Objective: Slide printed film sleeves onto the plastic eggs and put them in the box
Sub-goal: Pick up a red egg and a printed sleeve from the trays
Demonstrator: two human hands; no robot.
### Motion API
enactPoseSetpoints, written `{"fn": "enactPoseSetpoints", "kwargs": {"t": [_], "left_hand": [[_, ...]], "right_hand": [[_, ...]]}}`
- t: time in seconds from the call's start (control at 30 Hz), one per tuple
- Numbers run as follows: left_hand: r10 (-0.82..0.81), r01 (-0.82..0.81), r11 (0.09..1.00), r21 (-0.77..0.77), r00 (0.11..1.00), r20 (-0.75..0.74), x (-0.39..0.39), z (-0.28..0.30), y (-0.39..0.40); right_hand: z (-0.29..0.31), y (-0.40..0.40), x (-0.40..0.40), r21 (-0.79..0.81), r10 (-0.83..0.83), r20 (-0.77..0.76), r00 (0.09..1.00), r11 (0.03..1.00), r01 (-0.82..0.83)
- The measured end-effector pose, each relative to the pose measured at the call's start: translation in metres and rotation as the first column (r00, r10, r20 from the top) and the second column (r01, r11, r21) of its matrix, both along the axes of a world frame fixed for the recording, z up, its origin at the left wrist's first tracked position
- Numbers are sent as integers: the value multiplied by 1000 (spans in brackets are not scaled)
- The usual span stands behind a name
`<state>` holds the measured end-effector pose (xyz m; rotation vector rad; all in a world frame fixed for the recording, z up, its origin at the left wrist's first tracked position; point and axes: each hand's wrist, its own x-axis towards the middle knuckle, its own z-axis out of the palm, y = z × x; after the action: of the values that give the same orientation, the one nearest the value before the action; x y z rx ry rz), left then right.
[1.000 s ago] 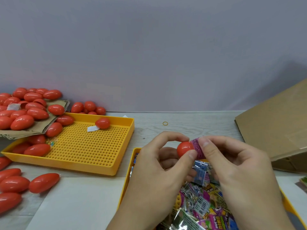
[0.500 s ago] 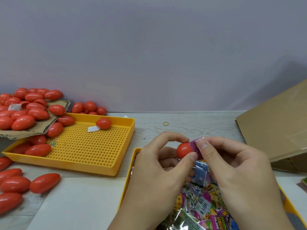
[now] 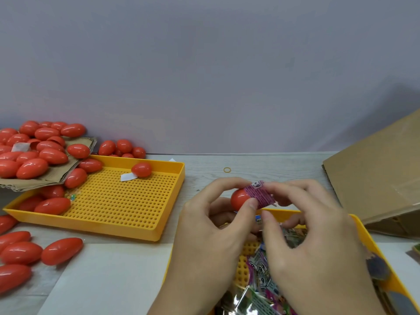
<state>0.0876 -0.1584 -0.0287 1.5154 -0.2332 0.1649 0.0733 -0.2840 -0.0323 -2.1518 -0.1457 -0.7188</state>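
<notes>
Between thumb and fingers, my left hand point(image 3: 211, 235) holds a red plastic egg point(image 3: 239, 197) above the near yellow tray point(image 3: 372, 242). A pink printed film sleeve point(image 3: 259, 194) covers the egg's right part. My right hand point(image 3: 313, 242) has its fingers curled behind the sleeve, and its thumb is off it. Loose printed sleeves point(image 3: 261, 276) fill the near tray under my hands. The brown cardboard box point(image 3: 375, 173) stands at the right.
A second yellow perforated tray point(image 3: 118, 201) at the left holds a few red eggs point(image 3: 142, 169). Several more eggs lie piled on cardboard point(image 3: 34, 153) at the far left and on the table point(image 3: 61, 250). A small rubber band point(image 3: 227, 170) lies behind my hands.
The sleeve sits further over the egg, with more of its pink print showing. My right thumb has come off the sleeve and dropped lower.
</notes>
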Motion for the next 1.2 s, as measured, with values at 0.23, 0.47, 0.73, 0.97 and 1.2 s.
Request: {"fn": "enactPoseSetpoints", "kwargs": {"t": [0.23, 0.47, 0.73, 0.97, 1.2], "left_hand": [[-18, 15, 996, 86, 1000, 26, -1, -3, -3], [-26, 24, 996, 80, 999, 25, -1, -3, -4], [14, -18, 991, 133, 999, 33, -2, -3, -4], [12, -11, 990, 141, 1000, -2, -2, -5, -4], [3, -2, 982, 191, 1000, -3, 1, -9, -3]], "right_hand": [[-4, 5, -1, -212, -173, 8, 985, 962, 171], [0, 8, 0, -205, -209, 48, 977, 955, 215], [2, 11, -1, -179, -181, 85, 980, 964, 194], [1, 9, -1, -189, -182, 46, 982, 964, 188], [2, 11, -1, -172, -133, 54, 990, 975, 140]]}}
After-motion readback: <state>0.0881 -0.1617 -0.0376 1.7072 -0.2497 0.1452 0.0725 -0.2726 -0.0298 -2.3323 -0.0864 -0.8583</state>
